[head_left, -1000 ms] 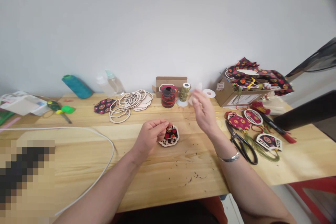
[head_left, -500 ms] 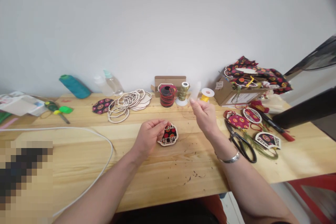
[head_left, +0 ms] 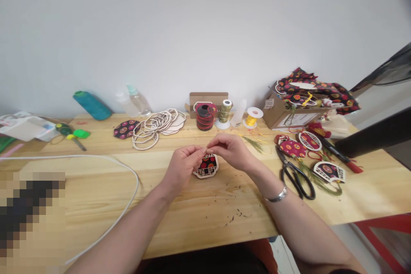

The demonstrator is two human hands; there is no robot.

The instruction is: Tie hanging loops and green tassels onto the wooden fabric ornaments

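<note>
Above the middle of the table, my left hand [head_left: 185, 164] and my right hand [head_left: 230, 150] meet at their fingertips, both closed in a pinch. Whatever lies between the fingers is too small to make out. Directly under the fingertips is a small pendant [head_left: 206, 167] with a pale cut-out wooden frame over dark, red-patterned fabric. My fingers cover its upper edge, and I cannot tell whether they grip the pendant itself. A silver bracelet [head_left: 278, 195] circles my right wrist.
Black-handled scissors [head_left: 297, 180] and finished fabric pendants [head_left: 328, 172] lie at the right. Behind stand a red cord spool [head_left: 205, 120], a gold thread spool [head_left: 225, 112] and a yellow spool [head_left: 253, 117]. Wooden frames [head_left: 157, 126] are piled back left. A white cable [head_left: 133, 171] loops across the left.
My right hand has come down and to the left from in front of the spools to meet my left hand. The left hand and pendant have hardly moved.
</note>
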